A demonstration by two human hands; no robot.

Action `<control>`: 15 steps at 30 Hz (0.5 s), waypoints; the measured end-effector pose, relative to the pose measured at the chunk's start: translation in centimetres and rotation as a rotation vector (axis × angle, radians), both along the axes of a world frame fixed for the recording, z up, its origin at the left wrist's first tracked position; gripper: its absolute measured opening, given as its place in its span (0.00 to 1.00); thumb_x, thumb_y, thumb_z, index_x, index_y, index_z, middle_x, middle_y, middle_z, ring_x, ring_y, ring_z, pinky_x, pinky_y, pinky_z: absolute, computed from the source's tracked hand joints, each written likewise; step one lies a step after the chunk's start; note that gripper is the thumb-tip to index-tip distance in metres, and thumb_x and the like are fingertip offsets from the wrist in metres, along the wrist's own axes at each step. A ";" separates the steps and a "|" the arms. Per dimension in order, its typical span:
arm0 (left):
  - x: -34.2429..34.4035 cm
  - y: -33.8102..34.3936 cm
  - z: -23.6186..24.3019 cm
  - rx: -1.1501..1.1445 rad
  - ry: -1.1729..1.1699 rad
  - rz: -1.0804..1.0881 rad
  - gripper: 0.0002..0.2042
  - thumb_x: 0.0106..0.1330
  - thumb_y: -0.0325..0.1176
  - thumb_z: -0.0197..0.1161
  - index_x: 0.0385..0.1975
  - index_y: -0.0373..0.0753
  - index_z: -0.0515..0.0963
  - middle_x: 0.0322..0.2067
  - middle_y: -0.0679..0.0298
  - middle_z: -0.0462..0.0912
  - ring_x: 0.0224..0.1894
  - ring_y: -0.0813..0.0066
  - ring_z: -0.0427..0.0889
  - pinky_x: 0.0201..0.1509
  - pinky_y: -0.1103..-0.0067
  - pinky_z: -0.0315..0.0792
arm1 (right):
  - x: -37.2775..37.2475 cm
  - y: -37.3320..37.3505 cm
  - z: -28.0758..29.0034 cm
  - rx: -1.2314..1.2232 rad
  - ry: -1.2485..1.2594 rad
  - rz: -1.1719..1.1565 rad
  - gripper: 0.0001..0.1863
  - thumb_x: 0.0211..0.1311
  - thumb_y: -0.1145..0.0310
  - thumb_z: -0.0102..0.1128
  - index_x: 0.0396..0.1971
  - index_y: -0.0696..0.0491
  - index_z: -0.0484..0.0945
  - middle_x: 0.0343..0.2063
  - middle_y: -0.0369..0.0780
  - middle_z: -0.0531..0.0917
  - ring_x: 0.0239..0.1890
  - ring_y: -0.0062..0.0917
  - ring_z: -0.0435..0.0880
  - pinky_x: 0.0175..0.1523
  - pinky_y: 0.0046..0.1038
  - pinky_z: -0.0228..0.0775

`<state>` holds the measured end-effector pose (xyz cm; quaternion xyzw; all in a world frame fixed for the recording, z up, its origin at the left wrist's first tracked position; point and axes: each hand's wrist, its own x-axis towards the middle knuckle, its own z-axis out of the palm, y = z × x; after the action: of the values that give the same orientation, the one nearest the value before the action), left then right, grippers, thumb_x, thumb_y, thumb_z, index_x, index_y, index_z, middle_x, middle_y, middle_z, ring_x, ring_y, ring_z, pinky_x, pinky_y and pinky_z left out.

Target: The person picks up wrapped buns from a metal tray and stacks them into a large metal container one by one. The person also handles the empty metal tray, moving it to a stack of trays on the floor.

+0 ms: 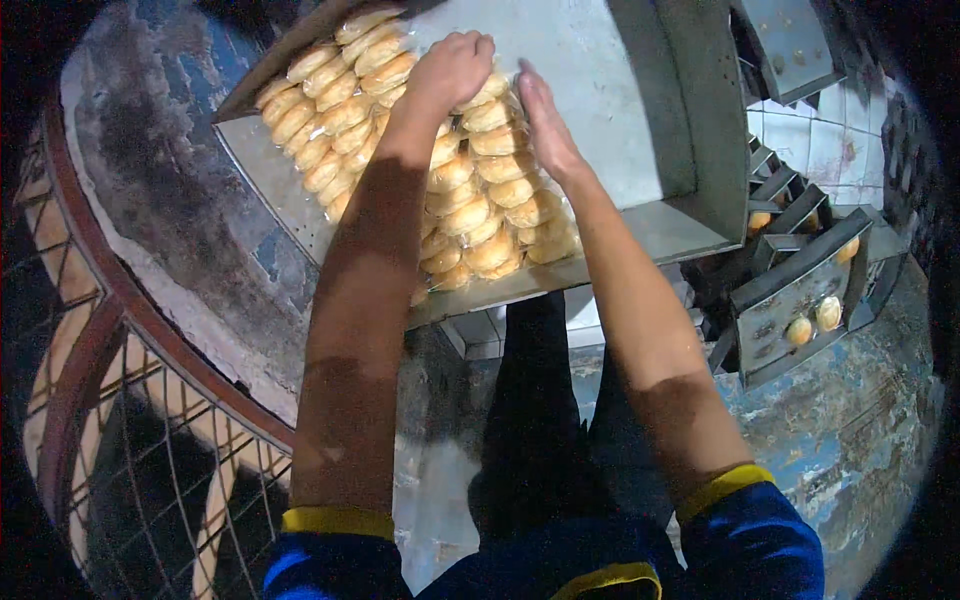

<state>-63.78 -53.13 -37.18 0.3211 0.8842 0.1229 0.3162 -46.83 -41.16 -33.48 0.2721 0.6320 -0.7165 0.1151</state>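
**Both hands on the buns**

Golden oval bread buns (470, 215) packed in tight rows on grey metal counter (610, 70), 12 o'clock. Left hand (452, 68) curled over top row, knuckles bent. Right hand (543, 120) flat, open, pressing rows' 3 o'clock edge.

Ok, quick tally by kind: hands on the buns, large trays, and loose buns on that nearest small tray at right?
Hands on the packed buns: 2, left hand and right hand
Large metal tray: 1
Loose buns on the small tray: 2
Total: 5

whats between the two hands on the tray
In the head view, a column of golden bread rolls on the grey metal tray lies between the left hand and the right hand.
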 end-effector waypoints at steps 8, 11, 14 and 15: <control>3.9 3.8 3.2 -0.184 -0.019 0.036 0.26 0.80 0.41 0.36 0.64 0.31 0.75 0.64 0.43 0.77 0.68 0.44 0.73 0.76 0.58 0.63 | 2.4 5.4 4.8 0.062 0.058 -0.123 0.49 0.78 0.31 0.34 0.81 0.58 0.50 0.80 0.50 0.55 0.83 0.42 0.50 0.84 0.42 0.41; 0.6 0.7 4.2 0.106 0.215 0.019 0.22 0.78 0.39 0.45 0.55 0.27 0.79 0.63 0.41 0.78 0.68 0.43 0.74 0.76 0.60 0.64 | 7.6 8.0 9.9 -0.221 0.176 -0.314 0.50 0.76 0.27 0.33 0.80 0.55 0.55 0.77 0.47 0.62 0.76 0.39 0.64 0.77 0.44 0.56; 4.7 4.9 9.0 0.271 0.242 0.167 0.23 0.81 0.42 0.50 0.63 0.28 0.75 0.61 0.41 0.79 0.65 0.47 0.77 0.72 0.63 0.67 | 19.2 14.0 16.4 -0.266 0.240 -0.478 0.33 0.81 0.44 0.45 0.69 0.57 0.72 0.65 0.43 0.78 0.60 0.29 0.81 0.65 0.32 0.70; 7.8 7.9 11.3 0.364 0.229 0.184 0.24 0.82 0.43 0.49 0.64 0.29 0.75 0.61 0.42 0.79 0.65 0.47 0.77 0.72 0.64 0.67 | 23.4 16.9 18.3 -0.126 0.248 -0.484 0.30 0.81 0.47 0.48 0.65 0.58 0.75 0.62 0.42 0.81 0.57 0.29 0.82 0.64 0.32 0.71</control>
<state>-55.96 -45.20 -25.92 0.3027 0.9031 0.2716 0.1381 -23.41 -24.23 -15.22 0.3179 0.5121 -0.7887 -0.1210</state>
